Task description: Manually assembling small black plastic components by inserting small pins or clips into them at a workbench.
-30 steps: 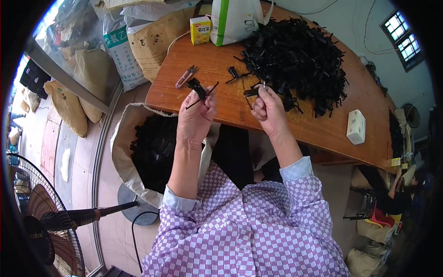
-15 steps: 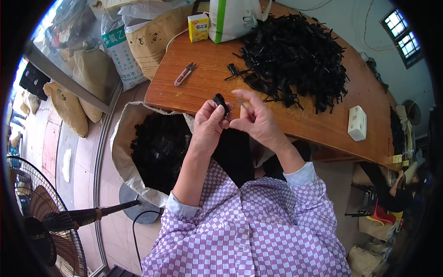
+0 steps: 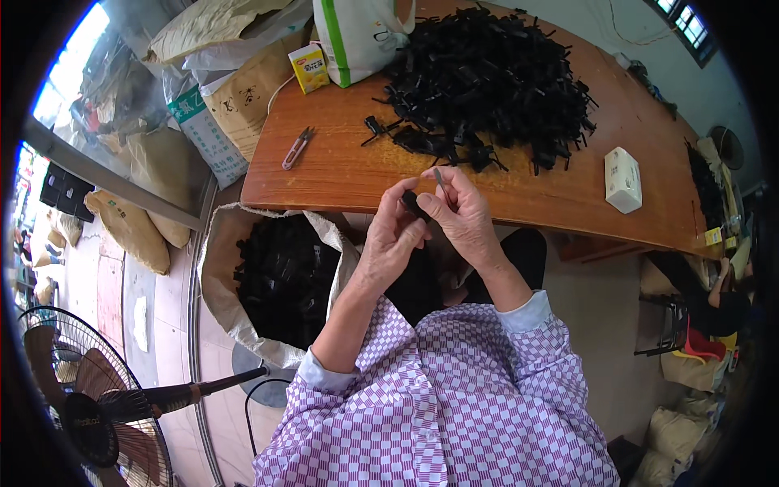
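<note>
Close to the table's front edge, my left hand [image 3: 391,243] is closed on a small black plastic part [image 3: 413,203]. My right hand [image 3: 471,226] meets it from the other side, its thumb pressed to the part. Between the right fingers sticks up a thin grey blade-like piece [image 3: 439,178]; its lower end is hidden. Beyond the hands a large heap of black plastic parts [image 3: 487,81] covers the back of the wooden table [image 3: 341,174]. Below my left forearm stands an open white woven sack [image 3: 217,260] with black parts [image 3: 280,276] inside.
Thread snips [image 3: 299,149] lie on the table's left, near a yellow box [image 3: 308,69] and a white-green bag [image 3: 349,40]. A white tissue pack [image 3: 623,180] sits at right. A fan [image 3: 89,414] stands lower left; another person [image 3: 706,304] sits far right.
The two hands have come together, with the right thumb now on the black part. The whole view has shifted, so the table and sack appear moved.
</note>
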The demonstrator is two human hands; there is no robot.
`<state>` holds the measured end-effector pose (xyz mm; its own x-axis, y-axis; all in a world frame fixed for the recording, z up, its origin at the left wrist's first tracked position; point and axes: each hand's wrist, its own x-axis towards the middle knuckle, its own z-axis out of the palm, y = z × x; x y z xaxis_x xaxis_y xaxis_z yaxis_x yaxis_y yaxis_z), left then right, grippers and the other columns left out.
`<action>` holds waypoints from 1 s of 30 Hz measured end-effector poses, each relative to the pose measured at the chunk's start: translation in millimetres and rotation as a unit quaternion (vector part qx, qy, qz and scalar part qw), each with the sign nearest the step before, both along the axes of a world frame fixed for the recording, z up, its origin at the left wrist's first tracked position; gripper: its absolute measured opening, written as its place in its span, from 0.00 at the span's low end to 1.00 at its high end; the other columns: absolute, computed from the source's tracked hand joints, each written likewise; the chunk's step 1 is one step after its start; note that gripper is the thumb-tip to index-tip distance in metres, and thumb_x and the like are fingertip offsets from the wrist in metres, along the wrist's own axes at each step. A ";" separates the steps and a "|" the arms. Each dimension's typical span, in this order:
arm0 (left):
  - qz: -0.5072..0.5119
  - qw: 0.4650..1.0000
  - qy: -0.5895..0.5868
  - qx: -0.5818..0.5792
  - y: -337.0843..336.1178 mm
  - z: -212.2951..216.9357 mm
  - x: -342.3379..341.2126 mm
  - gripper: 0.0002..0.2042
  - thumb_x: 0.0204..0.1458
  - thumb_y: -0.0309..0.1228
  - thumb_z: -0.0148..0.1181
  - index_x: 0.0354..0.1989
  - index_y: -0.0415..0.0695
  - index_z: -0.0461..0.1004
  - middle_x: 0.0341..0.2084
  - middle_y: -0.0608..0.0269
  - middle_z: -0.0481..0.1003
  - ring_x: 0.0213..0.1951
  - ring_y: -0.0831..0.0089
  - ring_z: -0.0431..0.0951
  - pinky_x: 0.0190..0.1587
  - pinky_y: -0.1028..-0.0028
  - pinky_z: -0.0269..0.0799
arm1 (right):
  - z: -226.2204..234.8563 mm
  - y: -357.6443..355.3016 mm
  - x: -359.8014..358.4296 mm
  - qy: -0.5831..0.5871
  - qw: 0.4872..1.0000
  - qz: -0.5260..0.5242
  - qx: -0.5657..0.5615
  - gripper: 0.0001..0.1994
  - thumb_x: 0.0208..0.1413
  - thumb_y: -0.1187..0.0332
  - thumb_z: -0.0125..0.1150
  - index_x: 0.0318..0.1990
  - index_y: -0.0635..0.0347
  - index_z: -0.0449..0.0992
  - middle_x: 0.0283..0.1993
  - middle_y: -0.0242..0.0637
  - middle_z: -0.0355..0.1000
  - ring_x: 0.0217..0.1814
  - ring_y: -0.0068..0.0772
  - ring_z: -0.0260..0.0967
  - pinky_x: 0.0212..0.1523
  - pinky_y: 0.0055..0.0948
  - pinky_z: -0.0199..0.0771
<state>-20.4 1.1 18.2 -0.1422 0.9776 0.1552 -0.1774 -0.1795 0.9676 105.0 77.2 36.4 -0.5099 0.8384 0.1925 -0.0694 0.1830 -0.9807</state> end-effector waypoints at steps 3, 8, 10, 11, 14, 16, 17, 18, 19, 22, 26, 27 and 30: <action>-0.005 0.999 0.042 0.006 3.0 -2.6 9.6 0.25 0.55 0.18 0.50 0.62 0.42 0.55 0.32 0.67 0.69 0.32 0.83 0.70 0.33 0.84 0.67 | -4.6 -2.3 8.0 0.036 0.999 0.008 -0.038 0.15 0.55 0.69 0.63 0.47 0.63 0.69 0.23 0.20 0.58 0.23 0.10 0.53 0.22 0.13 0.58; 0.029 0.989 0.147 -0.010 2.0 -1.2 25.3 0.23 0.52 0.15 0.52 0.58 0.42 0.61 0.32 0.67 0.69 0.29 0.84 0.70 0.34 0.83 0.68 | -17.9 -8.2 22.2 0.029 0.997 0.001 -0.076 0.14 0.56 0.66 0.62 0.46 0.59 0.70 0.25 0.17 0.57 0.25 0.07 0.52 0.24 0.11 0.54; 0.014 0.990 0.136 -0.024 -0.1 0.7 27.6 0.22 0.52 0.16 0.53 0.56 0.43 0.63 0.29 0.68 0.69 0.28 0.84 0.70 0.32 0.82 0.69 | -21.7 -12.2 26.7 0.057 0.994 -0.009 -0.090 0.11 0.60 0.64 0.58 0.45 0.59 0.69 0.25 0.18 0.59 0.25 0.08 0.53 0.24 0.11 0.55; 0.013 0.990 0.137 -0.026 -0.5 -1.6 27.5 0.22 0.52 0.16 0.53 0.56 0.43 0.63 0.29 0.68 0.69 0.28 0.84 0.70 0.32 0.82 0.69 | -22.3 -14.4 32.2 0.058 0.994 -0.010 -0.091 0.11 0.60 0.64 0.58 0.45 0.59 0.69 0.25 0.18 0.59 0.25 0.08 0.53 0.24 0.11 0.55; -0.001 0.998 0.047 -0.043 -1.0 -6.6 25.5 0.20 0.53 0.17 0.53 0.55 0.42 0.62 0.29 0.68 0.67 0.28 0.83 0.71 0.31 0.82 0.70 | -24.0 -21.9 45.0 0.047 0.992 0.009 -0.118 0.10 0.64 0.63 0.51 0.44 0.60 0.69 0.26 0.20 0.60 0.26 0.09 0.55 0.24 0.13 0.57; -0.004 0.998 0.047 -0.038 -1.4 -8.9 26.8 0.19 0.54 0.17 0.53 0.54 0.42 0.62 0.29 0.68 0.67 0.28 0.83 0.71 0.31 0.82 0.70 | -25.6 -27.0 47.0 -0.020 1.000 0.016 -0.018 0.10 0.66 0.64 0.46 0.42 0.61 0.68 0.27 0.23 0.62 0.26 0.11 0.57 0.25 0.14 0.58; -0.005 0.998 0.046 -0.033 -1.7 -9.9 27.5 0.18 0.54 0.17 0.53 0.52 0.42 0.62 0.30 0.68 0.67 0.28 0.83 0.71 0.31 0.82 0.70 | -24.3 -29.4 47.4 -0.021 1.000 0.014 -0.019 0.10 0.66 0.64 0.46 0.42 0.61 0.68 0.27 0.23 0.62 0.26 0.11 0.57 0.25 0.14 0.58; -0.005 0.998 0.045 -0.034 -2.6 -10.2 28.0 0.18 0.54 0.17 0.53 0.52 0.42 0.62 0.30 0.68 0.67 0.28 0.83 0.71 0.31 0.82 0.70 | -20.9 -32.0 47.3 -0.039 0.999 0.019 -0.008 0.10 0.66 0.64 0.46 0.42 0.62 0.68 0.27 0.23 0.62 0.26 0.12 0.57 0.25 0.15 0.59; -0.004 0.998 0.059 -0.028 -3.5 -10.3 28.4 0.17 0.54 0.18 0.53 0.52 0.43 0.62 0.29 0.69 0.68 0.27 0.84 0.70 0.28 0.83 0.67 | -17.7 -34.1 47.0 -0.057 0.998 0.024 0.003 0.10 0.66 0.65 0.45 0.42 0.62 0.68 0.27 0.24 0.62 0.26 0.13 0.57 0.25 0.16 0.59; -0.001 0.995 0.097 -0.028 -5.6 -7.9 27.9 0.15 0.55 0.19 0.53 0.50 0.44 0.61 0.27 0.70 0.68 0.26 0.84 0.69 0.26 0.84 0.65 | -13.6 -35.5 46.6 -0.064 0.997 0.025 0.030 0.09 0.65 0.67 0.46 0.41 0.65 0.67 0.26 0.31 0.65 0.25 0.18 0.60 0.26 0.20 0.62; 0.007 0.989 0.146 -0.025 -5.7 -8.1 26.1 0.14 0.53 0.17 0.51 0.47 0.43 0.61 0.25 0.70 0.66 0.24 0.85 0.68 0.27 0.84 0.66 | -10.3 -35.7 44.2 -0.101 0.993 0.041 0.036 0.08 0.65 0.70 0.46 0.42 0.67 0.67 0.26 0.39 0.70 0.26 0.23 0.66 0.27 0.25 0.67; 0.006 0.989 0.144 -0.026 -5.7 -9.0 24.9 0.14 0.53 0.17 0.51 0.47 0.43 0.61 0.25 0.70 0.66 0.24 0.85 0.68 0.27 0.84 0.66 | -10.0 -36.3 43.8 -0.103 0.993 0.040 0.035 0.08 0.65 0.70 0.46 0.42 0.67 0.67 0.26 0.39 0.70 0.26 0.23 0.66 0.27 0.25 0.67; 0.009 0.975 0.212 -0.059 -5.9 -12.6 21.1 0.14 0.53 0.16 0.50 0.46 0.43 0.61 0.24 0.69 0.66 0.24 0.84 0.68 0.27 0.83 0.67 | -8.5 -39.0 39.6 -0.113 0.992 0.033 0.034 0.08 0.65 0.70 0.46 0.43 0.68 0.67 0.28 0.40 0.72 0.29 0.24 0.69 0.29 0.25 0.70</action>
